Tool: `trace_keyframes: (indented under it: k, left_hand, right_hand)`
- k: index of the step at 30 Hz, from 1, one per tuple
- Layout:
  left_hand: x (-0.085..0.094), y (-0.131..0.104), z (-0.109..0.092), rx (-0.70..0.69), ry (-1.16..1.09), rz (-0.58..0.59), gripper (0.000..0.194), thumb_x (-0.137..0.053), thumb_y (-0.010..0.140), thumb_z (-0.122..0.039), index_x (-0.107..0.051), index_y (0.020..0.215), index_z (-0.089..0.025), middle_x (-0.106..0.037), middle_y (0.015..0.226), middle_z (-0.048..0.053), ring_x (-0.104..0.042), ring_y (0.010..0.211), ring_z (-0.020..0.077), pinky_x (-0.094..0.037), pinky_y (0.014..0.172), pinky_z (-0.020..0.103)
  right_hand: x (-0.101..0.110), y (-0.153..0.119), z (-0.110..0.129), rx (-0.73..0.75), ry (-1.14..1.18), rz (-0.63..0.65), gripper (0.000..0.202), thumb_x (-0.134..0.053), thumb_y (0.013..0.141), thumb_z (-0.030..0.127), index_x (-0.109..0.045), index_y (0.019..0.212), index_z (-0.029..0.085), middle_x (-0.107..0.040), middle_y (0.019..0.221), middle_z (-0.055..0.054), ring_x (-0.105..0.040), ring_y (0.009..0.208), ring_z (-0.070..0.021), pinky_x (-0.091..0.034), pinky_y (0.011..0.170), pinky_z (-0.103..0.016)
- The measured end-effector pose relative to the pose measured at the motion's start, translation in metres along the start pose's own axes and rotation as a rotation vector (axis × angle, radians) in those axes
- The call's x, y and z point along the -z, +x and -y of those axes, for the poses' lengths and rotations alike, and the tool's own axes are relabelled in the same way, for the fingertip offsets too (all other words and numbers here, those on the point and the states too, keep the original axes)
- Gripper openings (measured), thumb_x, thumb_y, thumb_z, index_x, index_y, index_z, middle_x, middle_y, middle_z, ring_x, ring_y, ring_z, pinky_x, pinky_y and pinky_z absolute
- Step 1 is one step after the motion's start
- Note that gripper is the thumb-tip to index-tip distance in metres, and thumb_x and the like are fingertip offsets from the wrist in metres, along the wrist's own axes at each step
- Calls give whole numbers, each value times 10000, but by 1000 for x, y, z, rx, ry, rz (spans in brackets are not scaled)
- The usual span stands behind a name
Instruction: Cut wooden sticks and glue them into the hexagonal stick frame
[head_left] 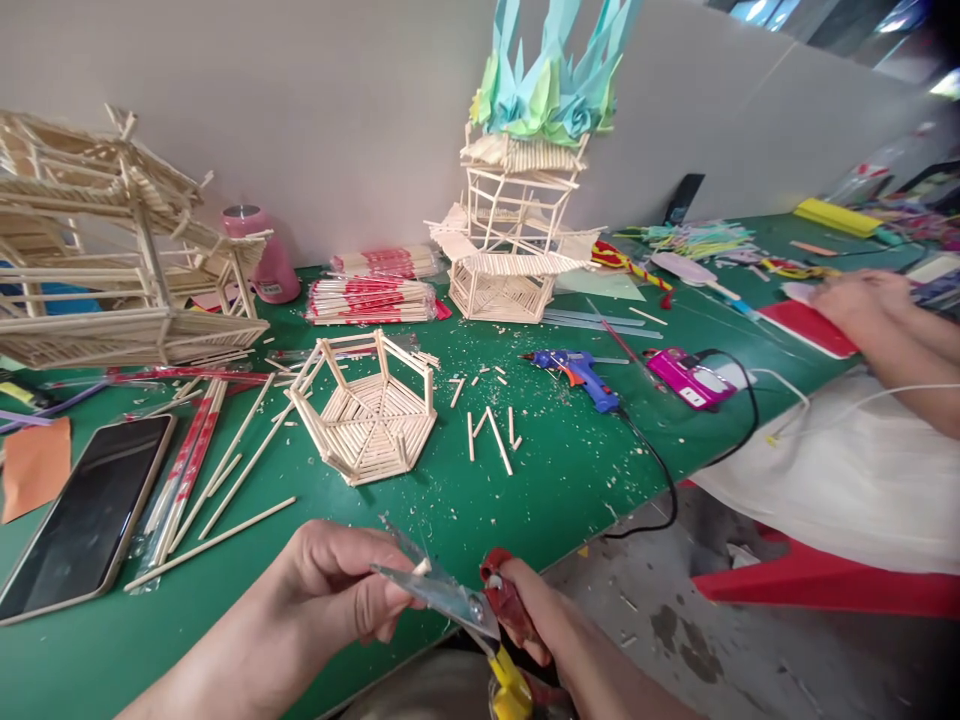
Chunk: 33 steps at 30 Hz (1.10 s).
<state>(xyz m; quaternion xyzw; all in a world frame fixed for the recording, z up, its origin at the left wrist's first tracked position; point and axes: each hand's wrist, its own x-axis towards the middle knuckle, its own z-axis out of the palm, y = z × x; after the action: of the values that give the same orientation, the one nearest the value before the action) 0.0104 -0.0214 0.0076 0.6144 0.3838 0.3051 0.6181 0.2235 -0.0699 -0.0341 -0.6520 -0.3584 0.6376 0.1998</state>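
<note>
At the table's front edge, my right hand point(536, 610) is wrapped round the handles of a pair of scissors point(457, 598), whose blades point left. Pinched between the thumb and fingers of my left hand point(337, 585) is a small pale wooden stick point(422, 567), its end between the blades. An octagonal stick base point(377, 425) with short upright posts stands beyond my hands. Several cut stick pieces point(495, 438) lie to its right, among small shavings. Long loose sticks point(217, 535) rest to the left of the base.
A phone point(86, 515) lies at the left below a large stick model point(150, 330). A stick tower point(499, 285), stick packs point(371, 300) and a pink bottle point(271, 265) stand behind. A blue glue gun point(577, 372) and its cord are right, near another person's hands point(859, 295).
</note>
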Motion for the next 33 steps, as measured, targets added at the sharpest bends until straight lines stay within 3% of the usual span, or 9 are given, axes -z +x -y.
trace_keyframes:
  k: [3, 6, 9, 12, 14, 20, 23, 28, 33]
  left_hand:
    - [-1, 2, -1, -3, -22, 17, 413, -519, 798, -550, -713, 667, -210, -618, 529, 40, -503, 436, 113, -444, 374, 219]
    - [-2, 3, -3, -52, 136, 39, 337, -503, 864, -412, -710, 692, -209, -639, 562, 38, -551, 470, 127, -476, 406, 224]
    - [-3, 3, -4, -170, 392, -15, 223, -495, 869, -195, -689, 761, -215, -655, 638, 21, -611, 559, 138, -518, 490, 225]
    - [-4, 1, -4, -294, 514, -93, 195, -499, 850, -129, -664, 790, -214, -627, 654, 10, -606, 585, 133, -523, 534, 227]
    - [-4, 1, -3, -264, 416, -45, 214, -486, 874, -165, -662, 766, -220, -612, 639, 8, -585, 577, 127, -507, 523, 222]
    - [-1, 3, 5, 14, -98, 46, 404, -485, 816, -554, -706, 730, -226, -564, 575, 24, -462, 483, 113, -410, 421, 229]
    - [-3, 1, 8, 68, -24, 36, 342, -523, 835, -471, -699, 681, -223, -567, 555, 14, -472, 494, 114, -408, 441, 226]
    - [-8, -3, 14, -13, 164, -170, 197, -548, 846, -271, -696, 721, -235, -610, 588, -5, -524, 547, 116, -423, 499, 208]
    - [-10, -3, 18, 159, -289, -71, 231, -648, 766, -415, -722, 675, -216, -544, 523, -21, -444, 495, 83, -354, 495, 204]
  right_hand:
    - [-7, 9, -3, -93, 43, -46, 344, -584, 751, 507, -584, 610, 193, -459, 463, 18, -454, 458, -121, -370, 415, -216]
    - [-13, 9, -4, -145, 56, -59, 378, -516, 785, 519, -563, 600, 192, -455, 455, 9, -471, 457, -127, -369, 410, -218]
    - [-10, 2, -4, -20, 47, 15, 288, -619, 704, 476, -576, 739, 194, -526, 570, 2, -536, 573, -141, -399, 468, -204]
    - [-4, 1, -6, 106, -15, 83, 370, -699, 611, 433, -565, 856, 190, -567, 710, -16, -546, 666, -148, -404, 502, -192]
    - [-1, 8, -10, 91, -81, 104, 380, -705, 595, 425, -567, 859, 188, -565, 714, -16, -529, 646, -142, -383, 488, -193]
    - [1, 34, -34, 34, -154, 138, 380, -760, 511, 382, -577, 789, 198, -564, 637, 1, -520, 615, -155, -340, 470, -215]
    - [-3, 34, -41, -44, -106, 129, 342, -748, 539, 394, -578, 763, 200, -574, 629, -8, -553, 626, -168, -354, 477, -216]
    - [-13, 33, -40, -51, 41, 74, 310, -644, 686, 476, -576, 824, 207, -588, 726, -18, -591, 676, -162, -396, 486, -188]
    - [-3, 39, -34, -126, -227, 143, 305, -669, 648, 424, -590, 814, 180, -564, 652, -6, -555, 595, -149, -369, 455, -191]
